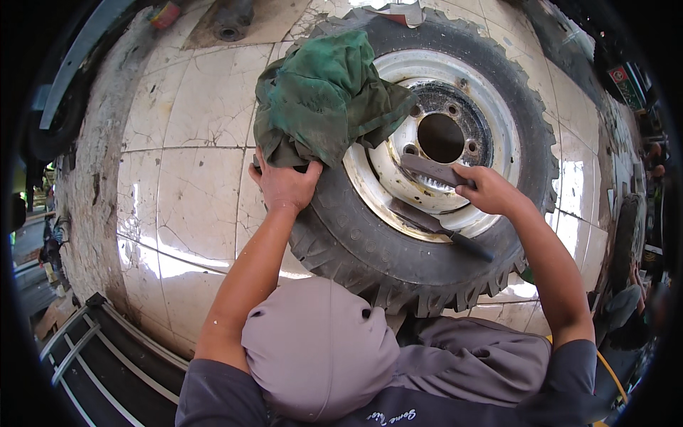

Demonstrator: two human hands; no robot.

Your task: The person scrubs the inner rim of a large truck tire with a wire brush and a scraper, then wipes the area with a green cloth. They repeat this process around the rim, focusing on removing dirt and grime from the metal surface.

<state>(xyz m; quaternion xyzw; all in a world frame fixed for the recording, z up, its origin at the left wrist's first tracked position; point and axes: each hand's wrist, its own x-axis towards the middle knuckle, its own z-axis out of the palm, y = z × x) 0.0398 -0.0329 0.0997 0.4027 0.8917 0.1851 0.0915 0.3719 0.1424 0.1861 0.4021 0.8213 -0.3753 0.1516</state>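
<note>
A large black tire (334, 235) with a worn, dirty white wheel rim (496, 92) lies flat on the floor before me. My right hand (487, 191) is closed round the end of a wire brush (434, 169), held over the rim just below the centre hole, bristles downward. A crumpled green cloth (313, 96) drapes over the tire's left side and part of the rim. At its lower edge my left hand (288, 183) grips the cloth, its fingertips partly hidden in the folds. A dark-handled scraper or knife (466, 244) rests across the rim's near edge.
Cracked, shiny white tiles (199, 185) surround the tire. A dark metal part (231, 20) sits on a stained patch at the far left. A black item with metal rails (85, 341) stands at the near left. My bent knee (320, 349) is close to the tire's near edge.
</note>
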